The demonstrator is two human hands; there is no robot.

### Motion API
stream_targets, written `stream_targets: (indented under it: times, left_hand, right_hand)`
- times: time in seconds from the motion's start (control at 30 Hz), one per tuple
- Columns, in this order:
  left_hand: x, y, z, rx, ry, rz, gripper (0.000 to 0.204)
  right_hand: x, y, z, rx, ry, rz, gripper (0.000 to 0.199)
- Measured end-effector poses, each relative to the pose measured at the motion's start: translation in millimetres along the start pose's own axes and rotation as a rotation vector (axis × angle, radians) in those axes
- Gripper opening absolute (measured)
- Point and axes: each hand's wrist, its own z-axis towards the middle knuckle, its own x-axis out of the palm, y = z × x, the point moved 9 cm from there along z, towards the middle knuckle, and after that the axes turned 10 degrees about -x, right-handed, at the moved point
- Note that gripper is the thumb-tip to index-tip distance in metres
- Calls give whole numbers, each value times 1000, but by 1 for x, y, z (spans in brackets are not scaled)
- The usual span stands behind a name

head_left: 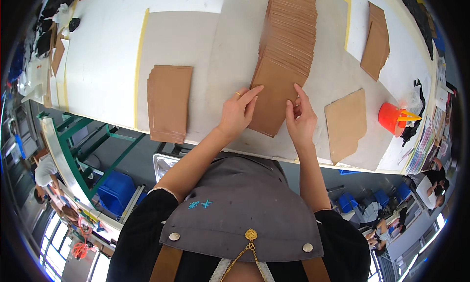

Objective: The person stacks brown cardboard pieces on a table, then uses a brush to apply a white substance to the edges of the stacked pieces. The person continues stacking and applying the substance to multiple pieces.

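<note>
A long fanned row of brown flat paper bags (288,42) runs away from me down the middle of the white table (103,61). My left hand (237,113), with a gold ring on one finger, lies on the left edge of the nearest bag (272,98), fingers stretched along it. My right hand (299,118) touches the same bag's right edge with its fingertips, pinching at the paper. Neither hand lifts the bag off the table.
A squared stack of brown bags (169,103) lies at my left, a single bag (346,122) at my right, another small stack (376,42) farther right. An orange cup with a yellow tool (394,118) stands near the right edge. Other people sit beyond.
</note>
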Motion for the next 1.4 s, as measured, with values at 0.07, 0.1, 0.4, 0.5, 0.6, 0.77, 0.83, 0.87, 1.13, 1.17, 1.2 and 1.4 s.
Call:
stream_targets:
  times: [0.07,0.1,0.4,0.5,0.6,0.77,0.83,0.87,1.13,1.17,1.2,1.4]
  left_hand:
    - [0,-1,0,9,-21,0,30]
    - [-1,-2,0,22,-36,-3,31]
    - [-2,-8,-6,28,-86,89,32]
    - [-39,0,-17,15,-176,78,33]
    - [-110,16,-37,12,-464,272,35]
    - [-205,81,-66,-327,-685,531,43]
    - [-208,93,-67,-304,-640,488,50]
    - [-205,95,-66,-287,-612,500,52]
    - [-209,88,-68,-383,-572,496,60]
    - [-208,68,-66,-212,-594,482,62]
    - [-200,54,-62,-129,-560,487,63]
    - [-97,32,-33,-298,82,-256,67]
  right_hand:
    - [2,-4,-2,18,-2,14,47]
    - [1,-5,-2,19,-10,20,47]
    - [-2,19,12,-85,-56,-131,37]
    - [37,35,12,55,97,181,29]
    - [130,72,5,195,436,655,30]
    - [232,122,11,193,613,684,32]
    - [246,127,18,137,607,523,29]
    - [243,134,24,39,559,506,29]
    - [180,103,28,164,491,607,16]
    - [164,101,22,200,492,710,15]
    - [146,98,14,238,493,824,15]
    - [59,58,-17,371,292,907,34]
